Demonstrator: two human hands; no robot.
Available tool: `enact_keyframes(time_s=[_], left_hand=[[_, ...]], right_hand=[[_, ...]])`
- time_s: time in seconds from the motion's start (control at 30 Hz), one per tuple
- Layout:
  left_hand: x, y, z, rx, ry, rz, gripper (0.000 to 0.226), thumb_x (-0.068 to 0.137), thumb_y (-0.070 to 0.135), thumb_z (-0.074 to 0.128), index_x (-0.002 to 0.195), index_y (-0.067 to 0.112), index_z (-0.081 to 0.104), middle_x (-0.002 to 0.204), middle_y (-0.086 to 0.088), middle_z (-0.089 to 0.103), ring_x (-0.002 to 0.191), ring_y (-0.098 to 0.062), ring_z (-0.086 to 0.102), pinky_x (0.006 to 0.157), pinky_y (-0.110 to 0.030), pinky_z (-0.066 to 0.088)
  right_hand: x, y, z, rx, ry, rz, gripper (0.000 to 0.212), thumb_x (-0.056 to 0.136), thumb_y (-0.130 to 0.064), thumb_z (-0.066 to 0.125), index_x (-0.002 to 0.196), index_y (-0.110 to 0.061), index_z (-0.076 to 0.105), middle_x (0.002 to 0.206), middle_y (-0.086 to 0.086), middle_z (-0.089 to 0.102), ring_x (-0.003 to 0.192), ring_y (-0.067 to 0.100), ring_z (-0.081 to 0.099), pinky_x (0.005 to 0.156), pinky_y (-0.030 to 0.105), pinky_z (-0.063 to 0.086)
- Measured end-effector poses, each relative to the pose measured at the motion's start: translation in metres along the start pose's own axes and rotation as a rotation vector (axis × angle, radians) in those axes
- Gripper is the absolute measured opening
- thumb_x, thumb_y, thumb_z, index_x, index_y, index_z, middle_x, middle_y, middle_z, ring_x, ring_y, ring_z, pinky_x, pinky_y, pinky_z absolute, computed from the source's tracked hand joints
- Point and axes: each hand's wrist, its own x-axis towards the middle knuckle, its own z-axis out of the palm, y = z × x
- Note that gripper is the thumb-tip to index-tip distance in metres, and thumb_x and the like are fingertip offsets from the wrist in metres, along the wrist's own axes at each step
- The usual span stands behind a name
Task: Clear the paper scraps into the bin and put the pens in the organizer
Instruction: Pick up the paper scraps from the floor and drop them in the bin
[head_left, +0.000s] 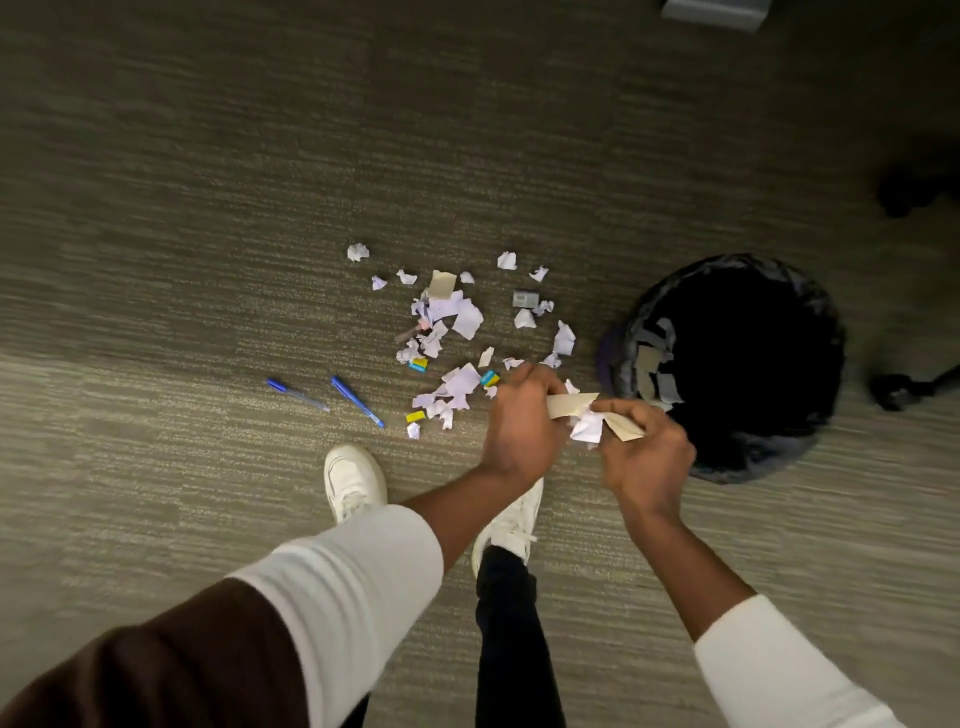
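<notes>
Head view shows the left hand (519, 421) and the right hand (641, 449) both closed on a bunch of tan and white paper pieces (584, 415) just beside the round black-lined bin (727, 364), which already contains a few scraps. Most of the white torn paper scraps (447, 332) are still on the grey carpet (208, 208) and the two blue pens (324, 397) lie untouched near them; no organizer is visible, so I judge the task is only at its beginning.

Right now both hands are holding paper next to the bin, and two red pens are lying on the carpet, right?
Not quite: the two pens are blue, not red, as the head view shows. The rest holds: the left hand and right hand hold paper beside the bin, and the pens lie on the carpet.
</notes>
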Motion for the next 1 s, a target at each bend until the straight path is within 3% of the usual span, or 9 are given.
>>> enact_keyframes(time_s=[0.13, 0.23, 0.3, 0.37, 0.5, 0.63, 0.8, 0.93, 1.0], left_hand=[[-0.002, 0.048, 0.024, -0.04, -0.04, 0.064, 0.033, 0.074, -0.008, 0.077, 0.099, 0.011, 0.069, 0.107, -0.007, 0.068, 0.095, -0.022, 0.062, 0.08, -0.029, 0.049], [0.005, 0.078, 0.046, -0.057, -0.056, 0.091, 0.03, 0.077, -0.007, 0.073, 0.102, 0.009, 0.07, 0.109, -0.011, 0.069, 0.096, -0.025, 0.062, 0.083, -0.034, 0.05], [0.013, 0.093, 0.061, -0.063, -0.075, 0.079, 0.024, 0.083, -0.002, 0.071, 0.106, 0.006, 0.071, 0.114, -0.016, 0.07, 0.105, -0.032, 0.065, 0.088, -0.038, 0.051], [0.021, 0.104, 0.076, -0.06, -0.124, 0.067, 0.022, 0.089, 0.004, 0.069, 0.111, 0.001, 0.069, 0.118, -0.021, 0.071, 0.114, -0.04, 0.065, 0.091, -0.043, 0.052], [0.026, 0.115, 0.092, -0.038, -0.244, 0.083, 0.046, 0.087, 0.007, 0.071, 0.13, -0.001, 0.058, 0.124, -0.023, 0.07, 0.119, -0.043, 0.065, 0.093, -0.047, 0.056], [0.026, 0.102, 0.091, -0.033, -0.219, 0.066, 0.054, 0.087, 0.016, 0.074, 0.136, 0.006, 0.052, 0.123, -0.017, 0.072, 0.114, -0.04, 0.069, 0.089, -0.046, 0.059], [0.026, 0.041, 0.063, -0.028, -0.194, -0.044, 0.033, 0.09, 0.023, 0.071, 0.12, 0.018, 0.059, 0.113, -0.007, 0.076, 0.105, -0.032, 0.073, 0.09, -0.046, 0.061], [0.023, -0.027, 0.03, 0.045, -0.167, -0.154, 0.027, 0.088, 0.015, 0.069, 0.115, 0.015, 0.062, 0.106, -0.01, 0.076, 0.103, -0.033, 0.073, 0.09, -0.048, 0.06], [0.021, -0.06, 0.014, 0.13, -0.15, -0.215, 0.031, 0.089, 0.018, 0.07, 0.118, 0.012, 0.061, 0.115, -0.012, 0.073, 0.113, -0.034, 0.069, 0.094, -0.048, 0.058]], right_hand=[[0.023, 0.011, -0.039, 0.087, 0.153, 0.081, 0.025, 0.079, -0.011, 0.076, 0.093, -0.032, 0.08, 0.085, -0.008, 0.079, 0.076, 0.015, 0.074, 0.075, 0.045, 0.063], [0.048, 0.025, -0.058, 0.103, 0.215, 0.181, 0.025, 0.077, -0.021, 0.077, 0.087, -0.044, 0.077, 0.082, -0.011, 0.078, 0.078, 0.013, 0.075, 0.078, 0.045, 0.064], [0.066, 0.037, -0.065, 0.161, 0.189, 0.298, 0.019, 0.073, -0.029, 0.081, 0.089, -0.037, 0.079, 0.087, -0.006, 0.081, 0.085, 0.019, 0.078, 0.081, 0.049, 0.065], [0.078, 0.047, -0.069, 0.167, 0.196, 0.375, 0.031, 0.069, -0.039, 0.081, 0.099, -0.031, 0.08, 0.095, -0.002, 0.082, 0.091, 0.023, 0.079, 0.083, 0.05, 0.065], [0.093, 0.055, -0.08, 0.086, 0.225, 0.409, 0.05, 0.072, -0.045, 0.069, 0.119, -0.027, 0.077, 0.108, 0.003, 0.079, 0.102, 0.025, 0.075, 0.09, 0.046, 0.063], [0.095, 0.057, -0.078, 0.163, 0.238, 0.476, 0.045, 0.081, -0.033, 0.059, 0.121, -0.018, 0.072, 0.092, -0.001, 0.072, 0.078, 0.015, 0.073, 0.075, 0.05, 0.067], [0.068, 0.05, -0.05, 0.199, 0.198, 0.229, 0.022, 0.091, -0.028, 0.063, 0.111, -0.022, 0.07, 0.104, 0.003, 0.074, 0.086, 0.014, 0.074, 0.074, 0.05, 0.067], [0.043, 0.028, -0.004, 0.27, 0.015, 0.021, 0.023, 0.086, -0.038, 0.07, 0.106, -0.027, 0.069, 0.098, -0.006, 0.074, 0.081, 0.006, 0.073, 0.064, 0.047, 0.068], [0.035, 0.017, 0.023, 0.229, -0.093, -0.017, 0.025, 0.086, -0.039, 0.072, 0.107, -0.028, 0.068, 0.099, -0.009, 0.073, 0.081, 0.009, 0.073, 0.065, 0.05, 0.067]])
